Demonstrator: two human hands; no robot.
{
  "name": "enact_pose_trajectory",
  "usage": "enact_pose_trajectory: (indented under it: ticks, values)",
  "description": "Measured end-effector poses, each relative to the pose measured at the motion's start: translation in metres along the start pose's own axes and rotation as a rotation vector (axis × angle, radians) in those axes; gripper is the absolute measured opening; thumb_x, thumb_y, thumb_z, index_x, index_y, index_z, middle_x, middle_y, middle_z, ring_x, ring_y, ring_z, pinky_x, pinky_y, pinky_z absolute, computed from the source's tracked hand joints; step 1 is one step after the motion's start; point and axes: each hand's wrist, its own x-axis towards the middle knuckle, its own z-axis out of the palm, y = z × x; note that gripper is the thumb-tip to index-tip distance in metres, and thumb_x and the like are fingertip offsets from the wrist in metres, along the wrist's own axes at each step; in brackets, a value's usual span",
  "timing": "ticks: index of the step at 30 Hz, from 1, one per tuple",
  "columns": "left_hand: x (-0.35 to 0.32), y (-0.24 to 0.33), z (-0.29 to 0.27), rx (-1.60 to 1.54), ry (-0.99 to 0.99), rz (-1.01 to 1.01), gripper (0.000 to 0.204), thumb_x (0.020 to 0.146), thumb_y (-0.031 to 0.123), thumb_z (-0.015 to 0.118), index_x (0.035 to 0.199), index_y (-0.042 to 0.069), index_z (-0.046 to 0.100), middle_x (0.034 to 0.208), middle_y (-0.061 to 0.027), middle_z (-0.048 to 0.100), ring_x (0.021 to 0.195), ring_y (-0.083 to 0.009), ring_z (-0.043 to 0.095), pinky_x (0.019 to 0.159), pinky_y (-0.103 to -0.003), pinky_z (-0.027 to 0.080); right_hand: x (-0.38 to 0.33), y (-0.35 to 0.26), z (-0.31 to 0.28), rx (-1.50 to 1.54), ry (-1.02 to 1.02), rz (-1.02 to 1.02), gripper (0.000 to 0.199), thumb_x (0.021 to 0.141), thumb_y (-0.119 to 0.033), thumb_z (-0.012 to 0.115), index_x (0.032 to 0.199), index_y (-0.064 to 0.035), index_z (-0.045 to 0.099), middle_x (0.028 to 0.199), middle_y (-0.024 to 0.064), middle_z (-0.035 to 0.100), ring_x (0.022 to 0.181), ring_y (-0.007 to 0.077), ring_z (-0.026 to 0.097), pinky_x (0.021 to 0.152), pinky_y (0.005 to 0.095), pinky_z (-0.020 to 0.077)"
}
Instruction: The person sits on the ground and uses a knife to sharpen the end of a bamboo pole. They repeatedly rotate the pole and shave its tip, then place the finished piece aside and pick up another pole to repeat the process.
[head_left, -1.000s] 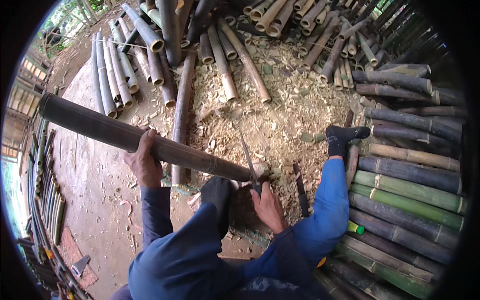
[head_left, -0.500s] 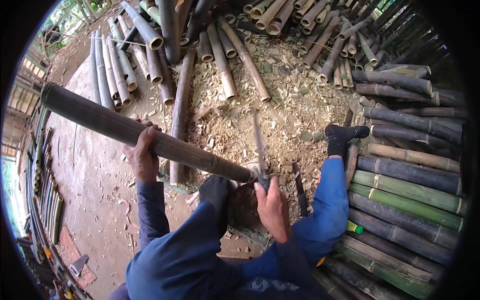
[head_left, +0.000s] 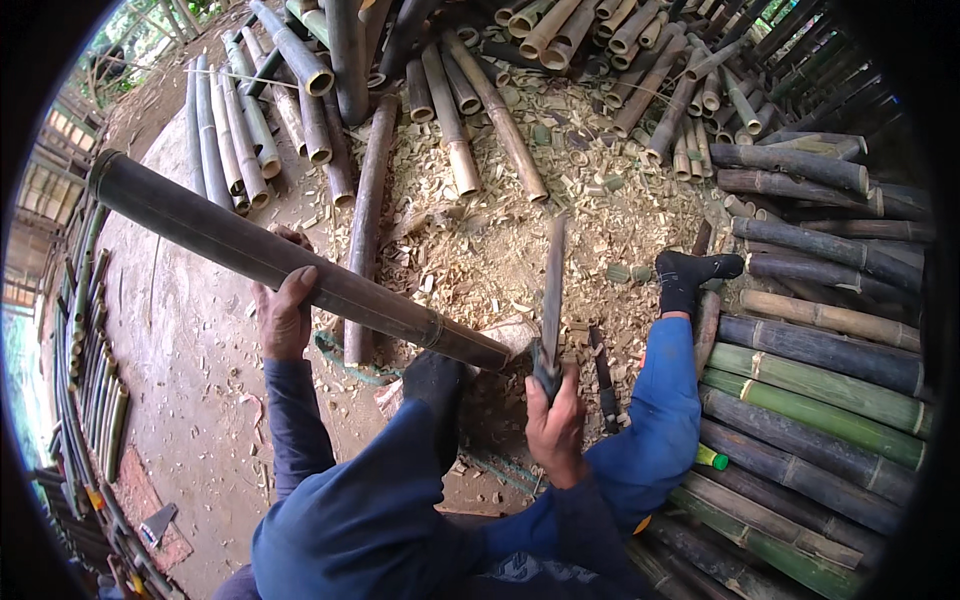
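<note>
The left hand (head_left: pixel 283 318) is wrapped over a long dark pole (head_left: pixel 290 262) of bamboo, fingers closed around its upper side at about mid-length. The pole runs from ten o'clock down toward the centre, its near end resting just past a dark-socked foot (head_left: pixel 432 378) on what looks like a block — I cannot make out the support clearly. The right hand (head_left: pixel 555 428) is fisted tight on the handle of a blade (head_left: pixel 552 290), which stands nearly upright, tip toward twelve o'clock, just to the right of the pole's near end and not touching it.

The pole looks stiff, hollow and fairly heavy for one hand; its skin seems smooth, so it could roll or slide. The mid-length hold keeps it balanced, and a grip beside a node ring would likely slip less. The blade is thin and sharp-edged — only the handle is safe to take.

Chips (head_left: pixel 500 230) cover the ground from centre to one o'clock. More bamboo is stacked at twelve and from two to five o'clock, some of it green. The other leg, in blue, stretches toward three o'clock.
</note>
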Motion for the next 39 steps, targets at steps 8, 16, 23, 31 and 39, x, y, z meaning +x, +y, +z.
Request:
enact_pose_trajectory:
  ticks: [8,16,23,31,39]
  values:
    - [-0.012,-0.004,0.016,-0.138,0.352,0.017,0.053,0.084,0.014,0.086,0.125,-0.002,0.056,0.102,-0.0118,0.068,0.092,-0.0206,0.069,0.086,-0.035,0.057,0.013,-0.001,0.018,-0.236,-0.256,0.254,0.039,0.104,-0.035,0.062,0.109,0.003,0.053,0.085,0.0284,0.068,0.081,0.0516,0.067,0.066,0.058,0.0499]
    - [-0.004,-0.004,0.022,0.042,0.377,0.072,0.032,0.082,0.002,0.084,0.108,-0.005,0.068,0.093,-0.0108,0.071,0.08,-0.0207,0.07,0.075,-0.033,0.058,0.018,-0.037,0.014,0.003,-0.034,0.067,0.03,0.103,-0.025,0.065,0.11,0.0009,0.053,0.086,0.0281,0.069,0.079,0.0489,0.068,0.063,0.0522,0.0522]
    - [-0.003,-0.004,0.035,0.06,0.346,0.1,0.032,0.082,0.003,0.084,0.108,-0.006,0.069,0.094,-0.0115,0.071,0.081,-0.0212,0.07,0.075,-0.033,0.058,0.025,-0.027,0.001,-0.231,-0.223,0.178,0.035,0.105,-0.032,0.06,0.112,0.0012,0.051,0.086,0.0314,0.068,0.08,0.0506,0.068,0.065,0.056,0.0512]
    - [-0.005,-0.003,0.038,0.115,0.337,0.088,0.034,0.081,0.004,0.085,0.109,-0.006,0.068,0.1,-0.0138,0.071,0.087,-0.0222,0.071,0.079,-0.036,0.058,0.028,-0.027,0.025,-0.438,-0.347,0.361,0.041,0.104,-0.037,0.058,0.114,0.0019,0.051,0.085,0.0329,0.068,0.082,0.0526,0.067,0.071,0.0607,0.052]
    - [-0.003,0.001,0.034,-0.016,0.143,0.095,0.049,0.082,0.0,0.081,0.124,0.001,0.055,0.106,-0.0126,0.068,0.091,-0.0247,0.07,0.084,-0.039,0.059,0.01,-0.023,-0.001,-0.005,-0.023,0.055,0.032,0.104,-0.028,0.063,0.113,0.0007,0.051,0.077,0.0271,0.067,0.074,0.0485,0.068,0.059,0.0518,0.0505]
